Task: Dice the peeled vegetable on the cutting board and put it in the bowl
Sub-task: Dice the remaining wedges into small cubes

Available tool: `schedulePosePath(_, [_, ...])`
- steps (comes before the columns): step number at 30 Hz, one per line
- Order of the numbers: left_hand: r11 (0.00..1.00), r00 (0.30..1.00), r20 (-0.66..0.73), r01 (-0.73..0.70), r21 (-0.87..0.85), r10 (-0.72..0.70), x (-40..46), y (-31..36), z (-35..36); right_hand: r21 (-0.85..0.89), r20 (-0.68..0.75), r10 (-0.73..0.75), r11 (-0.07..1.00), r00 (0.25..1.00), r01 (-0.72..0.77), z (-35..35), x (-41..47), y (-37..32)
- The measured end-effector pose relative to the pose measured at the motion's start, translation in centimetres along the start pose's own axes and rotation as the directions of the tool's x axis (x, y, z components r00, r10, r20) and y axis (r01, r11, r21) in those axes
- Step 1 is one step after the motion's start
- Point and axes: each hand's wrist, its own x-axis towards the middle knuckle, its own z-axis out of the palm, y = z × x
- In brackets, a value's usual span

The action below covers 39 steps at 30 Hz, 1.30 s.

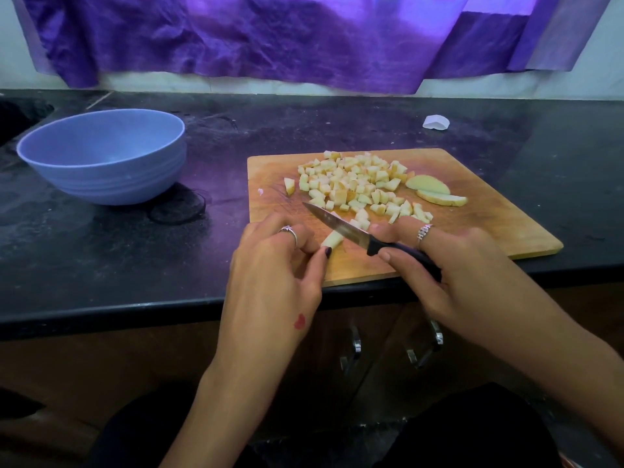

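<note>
While the left hand point(280, 261) pinches a short vegetable strip point(332, 238) on the cutting board point(479, 228), the right hand point(449, 265) grips the knife point(341, 228); the blade works close to the fingertips, so a slip risks a cut. The bowl point(101, 157) sits well apart on the bench point(101, 265), so dice point(354, 184) may spill in transfer.

We look through a single head-worn wide-angle camera, facing forward and steeply down across a dark countertop point(101, 265) toward a purple cloth point(270, 38) on the far wall. The wooden cutting board point(489, 214) sits close, just right of centre; the counter's near edge and the cabinet handles point(354, 346) fall below.
</note>
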Motion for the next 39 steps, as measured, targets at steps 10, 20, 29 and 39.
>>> schedulePosePath(10, [0.998,0.999,-0.046,0.009,-0.054,-0.011,-0.2,0.0,0.3,-0.08,0.057,-0.029,0.996,0.998,0.033,-0.3,-0.8,0.4])
schedulePosePath(20, [0.999,0.998,-0.054,0.017,-0.04,-0.019,-0.2,0.0,0.2,0.034,-0.08,-0.045,0.998,0.996,0.047,0.0,-1.4,0.0])
schedulePosePath(29, [0.999,0.999,-0.049,-0.005,-0.031,0.004,-0.2,-0.3,0.3,-0.055,0.057,0.005,0.998,0.998,-0.002,0.5,0.2,-1.0])
schedulePosePath(39, [1.0,0.999,-0.033,0.005,-0.017,-0.006,-0.3,-0.1,0.2,-0.023,-0.066,-0.041,0.999,0.997,0.039,-0.3,-1.4,0.7])
